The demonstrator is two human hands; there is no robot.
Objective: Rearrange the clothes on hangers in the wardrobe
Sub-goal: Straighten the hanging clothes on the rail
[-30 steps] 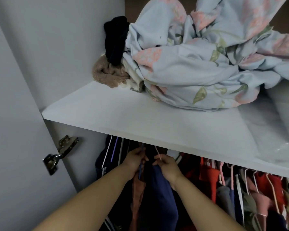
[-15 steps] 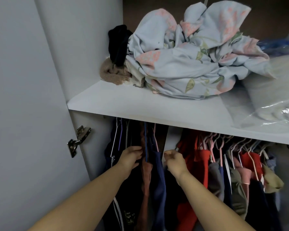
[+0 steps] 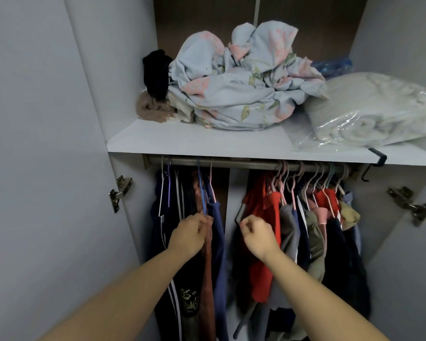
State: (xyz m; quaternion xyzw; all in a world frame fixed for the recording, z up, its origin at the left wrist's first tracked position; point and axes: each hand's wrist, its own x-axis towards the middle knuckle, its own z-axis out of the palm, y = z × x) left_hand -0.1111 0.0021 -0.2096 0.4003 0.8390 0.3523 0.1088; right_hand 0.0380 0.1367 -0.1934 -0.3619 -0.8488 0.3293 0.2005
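Clothes [image 3: 312, 237] hang on rail [image 3: 244, 164] under shelf [image 3: 207, 143], 2 bunches w/ gap btwn. Left hand [image 3: 188, 236] at left bunch's inner edge, fingers curled round brown garment [image 3: 208, 267] just below blue hanger [image 3: 201, 193]. Right hand [image 3: 257, 236] curled against red top [image 3: 261, 279] at right bunch's edge; can't tell if it grips anything.

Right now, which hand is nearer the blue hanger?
Left. The left hand is curled at the lower end of the blue hanger; the right hand sits across the gap to its right, by the red shirt.
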